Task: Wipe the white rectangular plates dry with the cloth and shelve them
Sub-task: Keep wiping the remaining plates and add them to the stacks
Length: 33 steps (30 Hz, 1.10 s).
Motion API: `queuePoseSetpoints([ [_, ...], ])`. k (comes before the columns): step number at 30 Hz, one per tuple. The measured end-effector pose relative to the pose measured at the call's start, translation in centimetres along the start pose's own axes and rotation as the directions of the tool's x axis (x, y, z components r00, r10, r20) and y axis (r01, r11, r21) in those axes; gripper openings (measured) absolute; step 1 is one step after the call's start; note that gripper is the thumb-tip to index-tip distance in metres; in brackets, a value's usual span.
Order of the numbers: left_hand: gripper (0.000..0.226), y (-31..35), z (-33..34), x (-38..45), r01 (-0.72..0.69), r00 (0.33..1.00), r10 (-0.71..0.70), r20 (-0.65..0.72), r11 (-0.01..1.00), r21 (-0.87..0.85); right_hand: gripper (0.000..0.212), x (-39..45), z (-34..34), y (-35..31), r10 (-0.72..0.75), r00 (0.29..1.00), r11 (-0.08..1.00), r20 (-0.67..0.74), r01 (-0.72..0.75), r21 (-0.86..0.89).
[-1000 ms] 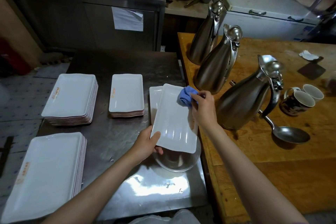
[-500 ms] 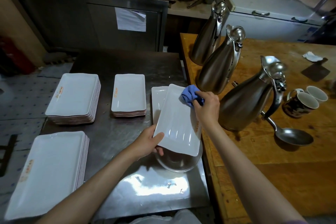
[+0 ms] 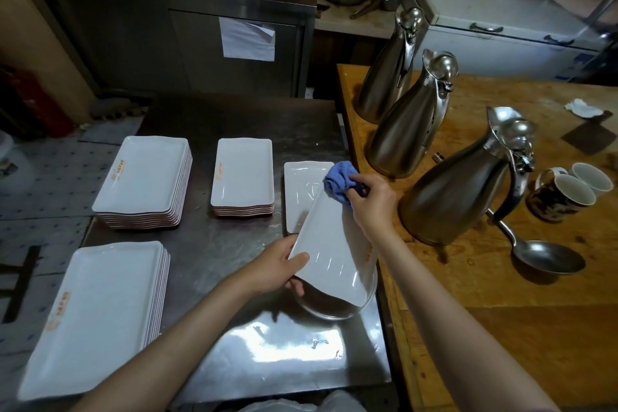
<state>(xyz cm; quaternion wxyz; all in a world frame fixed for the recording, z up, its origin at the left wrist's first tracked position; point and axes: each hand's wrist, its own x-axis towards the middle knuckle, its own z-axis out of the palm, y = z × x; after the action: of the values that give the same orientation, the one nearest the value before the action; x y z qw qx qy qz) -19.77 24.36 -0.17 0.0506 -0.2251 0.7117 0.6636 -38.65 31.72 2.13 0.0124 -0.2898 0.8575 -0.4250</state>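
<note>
Since the earlier frame our right hand [image 3: 373, 202] and the blue cloth [image 3: 339, 181] slid a bit along the top edge of the held plate [image 3: 332, 254], and the plate is tilted more steeply; the left grip is unchanged.

Going left to right: two stacks of big white plates [image 3: 93, 314] [image 3: 143, 174] sit on the steel surface [image 3: 234, 244], then a smaller stack [image 3: 243, 170]. Our left hand [image 3: 276, 269] grips the lower-left corner of the held plate, thumb on top, fingers curled under. The plate is lifted above a metal bowl [image 3: 334, 306], w/ one more plate [image 3: 301, 191] lying flat behind it. Our right hand's fingers are clenched round the bunched cloth, pressing it on the plate's far end. Further right, three steel jugs [image 3: 411, 130] stand on the wooden surface [image 3: 501, 278], near a ladle [image 3: 541, 256] and mugs [image 3: 565, 194].

We judge the wiping is mid-way; nothing is shelved yet.

Risks:
- The plate is probably wet, and one corner grip may slip when the cloth pushes, so it could drop on the bowl.
- Our right elbow is close to the nearest jug; a wide stroke may knock it.
</note>
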Motion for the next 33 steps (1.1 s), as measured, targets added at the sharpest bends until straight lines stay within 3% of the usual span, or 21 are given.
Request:
queuePoseSetpoints([
  [9,0.035,0.0,-0.1,0.1,0.018,1.000,-0.017,0.012,0.999,-0.048,0.026,-0.6,0.1,-0.1,0.022,0.987,1.000,0.157,-0.025,0.014],
  [15,0.037,-0.4,-0.1,0.4,0.041,0.999,-0.045,-0.027,0.992,-0.116,0.030,-2.3,0.1,-0.4,-0.072,0.950,0.997,0.305,0.070,0.018],
  [21,0.038,-0.4,-0.4,0.9,0.019,0.996,-0.030,-0.081,0.991,-0.132,0.034,-3.0,0.8,-0.8,0.051,0.997,0.992,0.063,-0.058,0.112],
  [27,0.034,-0.2,-0.2,1.0,-0.002,0.996,-0.013,-0.090,0.987,-0.162,0.063,-2.8,1.0,-1.5,0.080,0.978,0.996,0.191,-0.087,0.028],
  [31,0.036,-0.3,-0.3,0.9,0.003,0.993,-0.025,-0.112,0.981,-0.196,0.055,-2.7,0.7,-1.7,0.055,0.967,0.997,0.250,-0.066,0.035],
  [33,0.037,-0.4,-0.3,0.8,0.006,0.994,-0.028,-0.105,0.979,-0.202,0.050,-2.8,0.5,-1.8,0.067,0.966,0.986,0.249,-0.103,0.134],
])
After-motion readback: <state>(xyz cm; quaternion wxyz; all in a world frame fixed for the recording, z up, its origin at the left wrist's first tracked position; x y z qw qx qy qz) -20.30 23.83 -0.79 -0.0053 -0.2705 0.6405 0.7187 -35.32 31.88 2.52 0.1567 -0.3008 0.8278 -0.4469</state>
